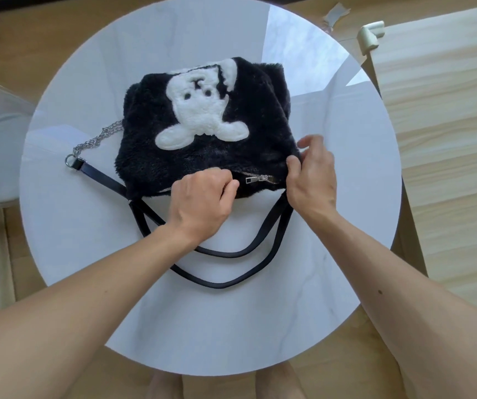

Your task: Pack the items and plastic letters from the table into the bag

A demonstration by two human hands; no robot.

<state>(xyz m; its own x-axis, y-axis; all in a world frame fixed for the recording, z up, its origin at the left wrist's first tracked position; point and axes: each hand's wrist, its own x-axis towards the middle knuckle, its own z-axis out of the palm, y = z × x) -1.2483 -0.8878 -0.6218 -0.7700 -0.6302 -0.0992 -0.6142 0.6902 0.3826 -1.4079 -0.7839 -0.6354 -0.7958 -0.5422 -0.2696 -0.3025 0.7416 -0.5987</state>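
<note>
Black fuzzy bag (pixel 202 151) lay flat mid-table on the round white table (pixel 332 226), white bear patch (pixel 202 110) on top. Contents not visible; no readable writing. Zipper (pixel 256 179) ran along the near edge w/ the silver pull between the hands. Left hand (pixel 202 203) was curled on the near edge, fingers pinched on fabric just left of the pull. Right hand (pixel 312 174) gripped the bag's near-right corner. Black straps (pixel 225 254) looped toward the near side; chain (pixel 99 138) trailed off the left.

Black furry bag (pixel 202 156) with white bear patch (pixel 199 110); black straps (pixel 225 254); white marbled table (pixel 346 168)
</note>
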